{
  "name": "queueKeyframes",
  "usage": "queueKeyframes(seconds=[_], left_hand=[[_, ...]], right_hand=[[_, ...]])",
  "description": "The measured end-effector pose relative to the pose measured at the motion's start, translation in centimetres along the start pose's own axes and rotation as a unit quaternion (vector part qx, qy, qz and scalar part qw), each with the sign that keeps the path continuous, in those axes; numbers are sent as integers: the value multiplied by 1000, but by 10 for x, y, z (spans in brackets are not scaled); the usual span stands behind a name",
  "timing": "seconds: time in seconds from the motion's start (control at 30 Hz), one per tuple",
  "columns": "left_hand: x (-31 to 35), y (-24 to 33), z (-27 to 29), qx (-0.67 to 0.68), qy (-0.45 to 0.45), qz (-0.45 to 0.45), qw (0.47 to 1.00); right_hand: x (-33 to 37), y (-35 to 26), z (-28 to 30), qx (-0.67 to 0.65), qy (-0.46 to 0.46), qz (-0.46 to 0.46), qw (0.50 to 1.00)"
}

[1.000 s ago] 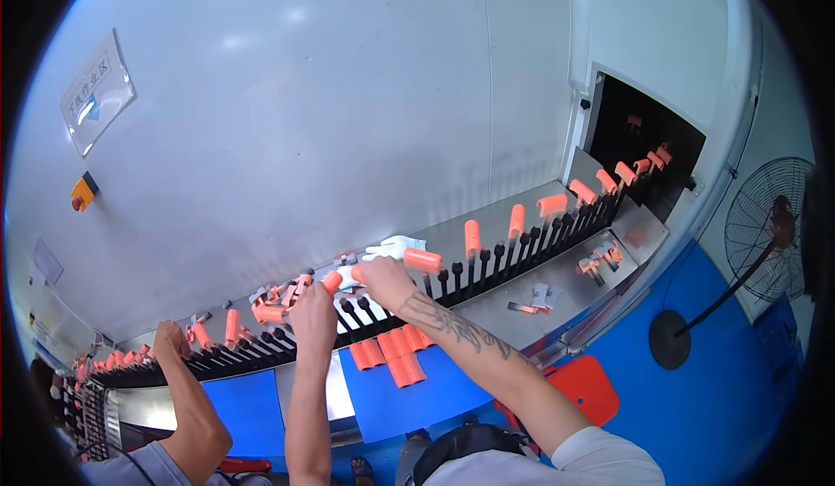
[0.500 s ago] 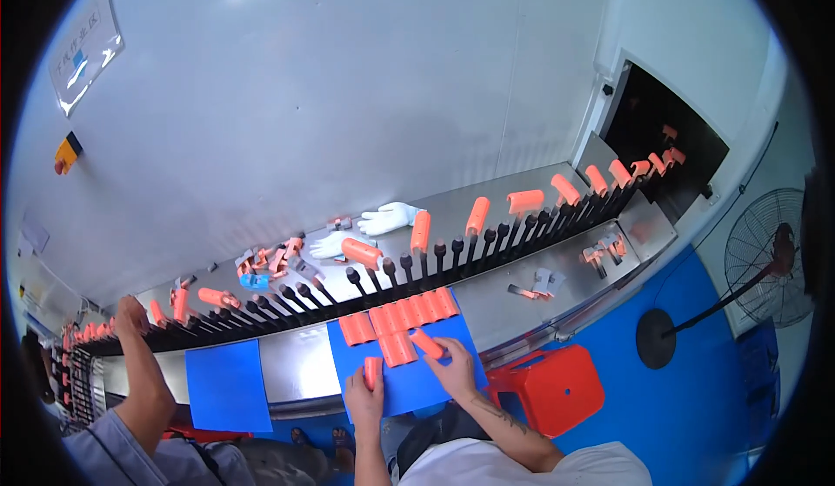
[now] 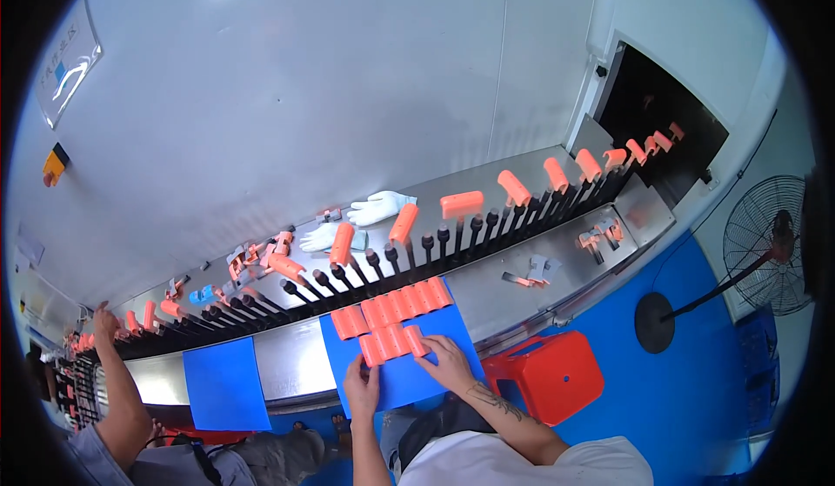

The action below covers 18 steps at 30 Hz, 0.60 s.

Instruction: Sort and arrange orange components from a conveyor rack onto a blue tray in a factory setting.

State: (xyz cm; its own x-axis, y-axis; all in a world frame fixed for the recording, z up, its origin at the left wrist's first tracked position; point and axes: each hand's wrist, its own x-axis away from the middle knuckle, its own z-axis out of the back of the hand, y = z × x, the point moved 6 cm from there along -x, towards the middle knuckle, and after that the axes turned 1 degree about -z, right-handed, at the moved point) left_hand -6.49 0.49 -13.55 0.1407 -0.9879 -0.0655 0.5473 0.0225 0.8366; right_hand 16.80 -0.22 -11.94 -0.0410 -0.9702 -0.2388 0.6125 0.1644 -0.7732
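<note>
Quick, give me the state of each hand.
Left hand: open, fingertips on an orange tube on the blue mat.
Right hand: open, touching another orange tube.

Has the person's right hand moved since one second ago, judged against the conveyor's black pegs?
Yes. The right hand has dropped from the black pegs to the orange sleeves on the blue mat.

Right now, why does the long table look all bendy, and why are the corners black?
In the head view, the fisheye lens curves the straight steel table and the row of black pegs, and leaves a black ring round the picture. Light is even; the orange tubes by both hands look sharp.
</note>
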Motion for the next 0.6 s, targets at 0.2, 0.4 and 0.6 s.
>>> queueKeyframes(seconds=[0.2,0.4,0.6], left_hand=[[-2,8,4,7,28,-4,1000],[5,14,4,7,40,12,999],[11,13,19,67,113,21,991]], right_hand=[[-8,-9,-1,16,16,5,1000],[-12,-13,0,26,23,-1,999],[-28,-43,50,20,85,23,996]])
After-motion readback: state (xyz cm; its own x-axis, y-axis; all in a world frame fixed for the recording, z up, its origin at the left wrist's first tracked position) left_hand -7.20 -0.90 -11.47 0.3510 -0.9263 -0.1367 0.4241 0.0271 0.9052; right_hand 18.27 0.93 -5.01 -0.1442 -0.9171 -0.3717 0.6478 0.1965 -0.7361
